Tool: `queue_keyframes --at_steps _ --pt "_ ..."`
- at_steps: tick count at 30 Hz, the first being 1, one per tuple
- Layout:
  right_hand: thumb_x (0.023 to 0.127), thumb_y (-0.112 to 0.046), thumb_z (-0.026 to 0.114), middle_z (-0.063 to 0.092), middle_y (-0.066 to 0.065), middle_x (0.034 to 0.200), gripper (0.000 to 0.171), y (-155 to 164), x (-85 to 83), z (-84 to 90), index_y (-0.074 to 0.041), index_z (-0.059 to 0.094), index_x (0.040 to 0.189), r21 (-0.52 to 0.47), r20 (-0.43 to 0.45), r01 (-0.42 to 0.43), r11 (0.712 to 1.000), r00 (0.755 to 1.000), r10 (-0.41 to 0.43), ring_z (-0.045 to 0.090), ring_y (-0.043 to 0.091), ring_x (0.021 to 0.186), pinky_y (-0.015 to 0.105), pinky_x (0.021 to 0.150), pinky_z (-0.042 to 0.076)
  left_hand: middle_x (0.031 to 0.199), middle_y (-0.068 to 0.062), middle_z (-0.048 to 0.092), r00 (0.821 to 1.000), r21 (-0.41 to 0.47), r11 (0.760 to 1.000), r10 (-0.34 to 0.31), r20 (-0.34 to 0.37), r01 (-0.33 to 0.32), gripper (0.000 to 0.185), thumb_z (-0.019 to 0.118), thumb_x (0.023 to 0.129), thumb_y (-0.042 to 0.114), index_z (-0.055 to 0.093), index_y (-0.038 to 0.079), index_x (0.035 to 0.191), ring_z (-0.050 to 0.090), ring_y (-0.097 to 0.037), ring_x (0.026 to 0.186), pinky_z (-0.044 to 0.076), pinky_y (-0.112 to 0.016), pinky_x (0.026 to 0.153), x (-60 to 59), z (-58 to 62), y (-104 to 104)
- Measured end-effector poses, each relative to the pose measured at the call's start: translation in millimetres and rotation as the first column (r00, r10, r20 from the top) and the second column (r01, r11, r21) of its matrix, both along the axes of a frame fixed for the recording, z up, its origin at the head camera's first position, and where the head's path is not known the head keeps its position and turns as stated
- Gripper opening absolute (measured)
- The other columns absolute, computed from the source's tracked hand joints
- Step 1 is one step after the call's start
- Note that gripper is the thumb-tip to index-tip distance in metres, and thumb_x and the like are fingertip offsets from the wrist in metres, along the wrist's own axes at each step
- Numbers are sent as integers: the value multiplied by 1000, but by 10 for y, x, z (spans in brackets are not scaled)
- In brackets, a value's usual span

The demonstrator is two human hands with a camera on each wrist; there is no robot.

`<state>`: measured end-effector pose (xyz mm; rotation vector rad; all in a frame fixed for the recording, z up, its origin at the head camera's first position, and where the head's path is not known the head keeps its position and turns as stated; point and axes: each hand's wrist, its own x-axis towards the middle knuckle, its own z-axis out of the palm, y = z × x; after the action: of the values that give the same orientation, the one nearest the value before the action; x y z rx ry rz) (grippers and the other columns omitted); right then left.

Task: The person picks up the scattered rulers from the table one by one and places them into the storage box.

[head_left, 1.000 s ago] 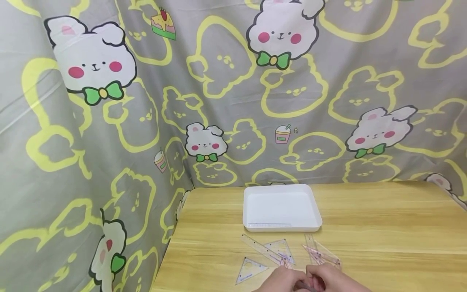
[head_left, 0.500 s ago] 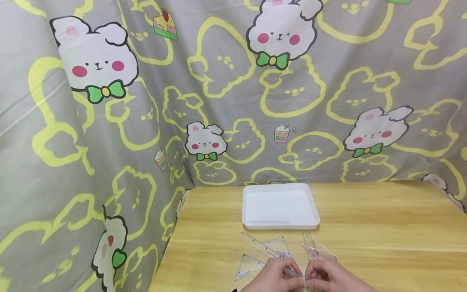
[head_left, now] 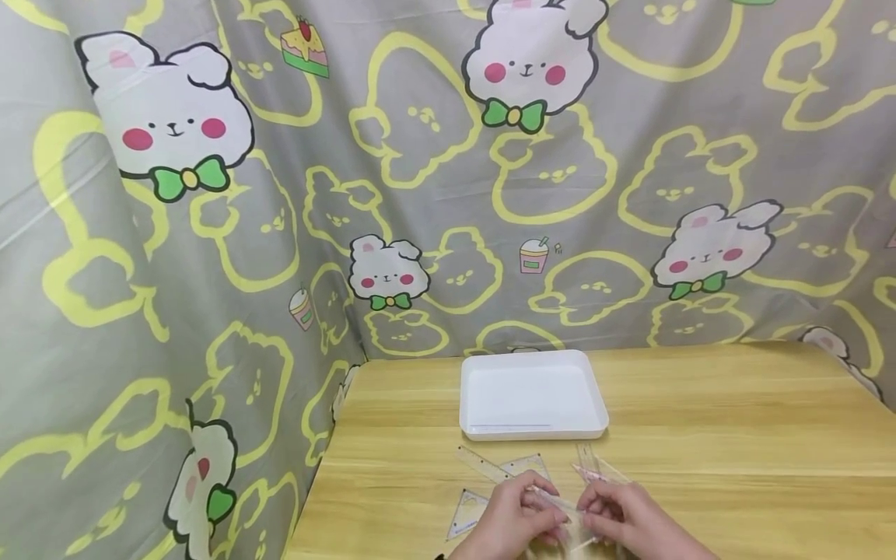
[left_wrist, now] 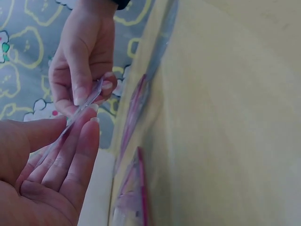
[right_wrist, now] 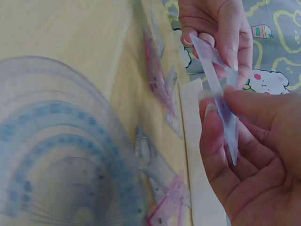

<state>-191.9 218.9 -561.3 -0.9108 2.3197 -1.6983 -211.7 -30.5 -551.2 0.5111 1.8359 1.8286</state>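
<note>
Here we hold a clear ruler (head_left: 560,502) just above the surface (head_left: 735,467), left hand (head_left: 507,521) and right hand (head_left: 626,521) each pinching one end in their fingers, probably mid-pickup; next it seemingly needs carrying to the white tray (head_left: 595,412) beyond.

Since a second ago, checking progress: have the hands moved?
Yes. Both hands, left hand and right hand, rose toward the white tray, lifting a clear ruler.

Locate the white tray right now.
In the head view the white tray sits on the wooden table, centre-left near the back curtain. It is just beyond the scattered clear rulers and both hands.
</note>
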Motion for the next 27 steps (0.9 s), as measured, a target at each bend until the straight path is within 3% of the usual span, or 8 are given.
queue_keyframes --at_steps 5,11,15,22,27 --pt "99 -3 68 72 1 84 6 10 -91 96 -8 70 103 15 -78 111 994 991 -110 65 5 73 27 58 55 91 -8 80 998 0 999 38 -45 -38 28 72 96 4 61 5 121 77 -14 76 62 -29 68 -185 81 30" --pt "94 -4 74 73 -5 85 8 47 -310 226 -6 75 102 62 -209 272 960 944 -254 64 2 74 26 62 55 91 -13 79 995 1 997 76 -70 -76 26 71 97 4 61 8 120 76 -16 75 63 -37 72 -511 201 131" --pt "94 -6 76 72 -6 85 6 80 -470 307 -8 76 100 95 -213 324 941 930 -298 63 2 74 25 64 55 89 -16 79 989 -3 996 85 -122 -85 21 72 97 2 63 7 115 78 -24 76 64 -43 73 -729 278 202" --pt "94 -10 76 73 -6 84 6 118 -759 384 -7 76 99 161 -229 396 904 906 -356 61 1 74 25 67 52 91 -19 79 962 -61 990 112 -247 -131 13 73 97 6 68 3 108 78 -20 74 63 -33 68 -1123 360 318" --pt "92 -7 77 75 -5 85 8 141 -902 374 -3 77 100 174 -253 445 878 882 -397 64 3 74 26 68 55 95 -23 78 955 -67 989 106 -278 -130 11 73 97 7 69 2 107 78 -32 77 62 -30 66 -1321 369 395"
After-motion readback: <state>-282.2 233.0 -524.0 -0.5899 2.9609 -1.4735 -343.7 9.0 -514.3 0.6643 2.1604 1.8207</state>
